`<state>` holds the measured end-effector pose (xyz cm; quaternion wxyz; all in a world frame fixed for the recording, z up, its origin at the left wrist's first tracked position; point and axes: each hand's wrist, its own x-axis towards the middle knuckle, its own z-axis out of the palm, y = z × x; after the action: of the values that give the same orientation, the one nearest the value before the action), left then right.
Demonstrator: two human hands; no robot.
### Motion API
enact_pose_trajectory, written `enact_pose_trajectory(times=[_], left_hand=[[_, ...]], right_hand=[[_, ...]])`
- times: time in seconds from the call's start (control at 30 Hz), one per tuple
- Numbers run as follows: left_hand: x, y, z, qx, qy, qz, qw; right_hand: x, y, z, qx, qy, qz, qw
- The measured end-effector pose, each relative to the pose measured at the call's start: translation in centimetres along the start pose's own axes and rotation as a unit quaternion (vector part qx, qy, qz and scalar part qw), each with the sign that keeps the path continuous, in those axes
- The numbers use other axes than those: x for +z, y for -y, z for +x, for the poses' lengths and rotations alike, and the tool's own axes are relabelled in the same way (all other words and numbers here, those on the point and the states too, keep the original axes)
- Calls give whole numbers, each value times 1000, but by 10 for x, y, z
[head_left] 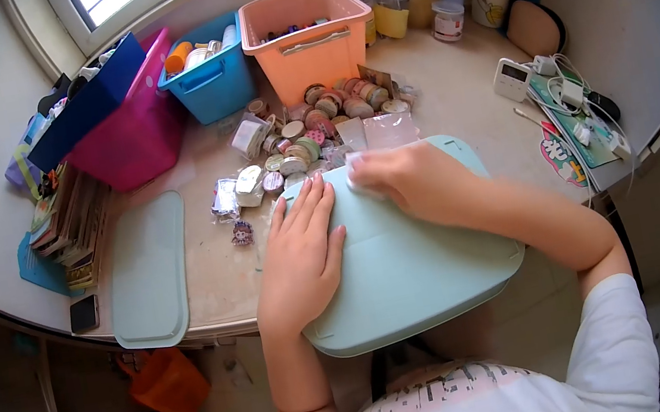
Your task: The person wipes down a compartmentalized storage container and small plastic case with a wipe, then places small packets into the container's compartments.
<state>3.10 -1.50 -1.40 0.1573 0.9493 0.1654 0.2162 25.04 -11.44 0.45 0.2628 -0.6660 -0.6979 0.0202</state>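
A large pale-teal plastic lid (419, 265) lies partly on the desk and juts over its front edge toward me. My left hand (300, 250) rests flat on the lid's left part, fingers spread and pointing away from me. My right hand (409, 180) is bent over the lid's far edge, its fingers pressing a small white wipe or cloth (357, 175) against the surface. Just beyond the lid lies a heap of washi tape rolls (331, 110) and small wrapped packets (244, 185).
A second teal lid (147, 271) lies at the left, a phone (83, 313) beside it. Behind stand a magenta bin (133, 134), blue bin (213, 81) and orange bin (310, 48). Chargers and cables (570, 100) sit at the right; stacked books (71, 223) at the left.
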Motion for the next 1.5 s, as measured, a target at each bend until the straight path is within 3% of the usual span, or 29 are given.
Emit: enact_pose_trajectory(times=[0.07, 0.2, 0.3, 0.4, 0.47, 0.67, 0.8, 0.87, 1.0, 1.07, 1.13, 1.27, 1.33, 1.4, 1.47, 1.5], left_hand=[[0, 0, 0, -4, 3, -5, 1000], [2, 0, -1, 1, 1, 2, 1000], [1, -1, 0, -3, -2, -1, 1000], [0, -1, 0, -6, -2, -2, 1000], [0, -1, -1, -7, -5, 0, 1000], [-2, -1, 2, -11, 1, -1, 1000], [-1, -1, 0, -2, -2, -5, 1000], [-1, -1, 1, -5, -4, -5, 1000], [-1, 0, 0, -5, 0, -2, 1000], [0, 0, 0, -5, 0, -4, 1000], [0, 0, 0, -7, -4, -9, 1000], [-3, -1, 1, -13, 5, -6, 1000], [-1, -2, 0, -10, 3, 1, 1000], [-1, -2, 0, -10, 5, -4, 1000], [-1, -2, 2, -10, 1, -7, 1000], [-2, -2, 2, -11, 4, -3, 1000]], right_hand=[[-3, 17, -38, -110, -42, -63, 991], [-16, 8, -54, -57, -49, 18, 997], [-18, -28, -26, -39, -79, -33, 996], [-18, -36, -17, -1, -17, 54, 998], [-13, -30, -30, -86, -66, 15, 994], [-39, 31, -93, -104, 26, 62, 992], [-30, 13, -76, -60, -16, 72, 996], [-21, 22, -71, -149, -4, 62, 987], [-29, 33, -72, -141, 61, 110, 982], [-22, 23, -67, -120, 43, 130, 983], [-19, 29, -67, -167, 2, 62, 984], [-33, 56, -98, -234, 58, 127, 962], [-38, 36, -92, -143, 63, 110, 982], [-29, 14, -81, -89, 5, 149, 985], [-32, 30, -90, -130, -8, 69, 989], [-36, 43, -97, -136, 15, 93, 986]])
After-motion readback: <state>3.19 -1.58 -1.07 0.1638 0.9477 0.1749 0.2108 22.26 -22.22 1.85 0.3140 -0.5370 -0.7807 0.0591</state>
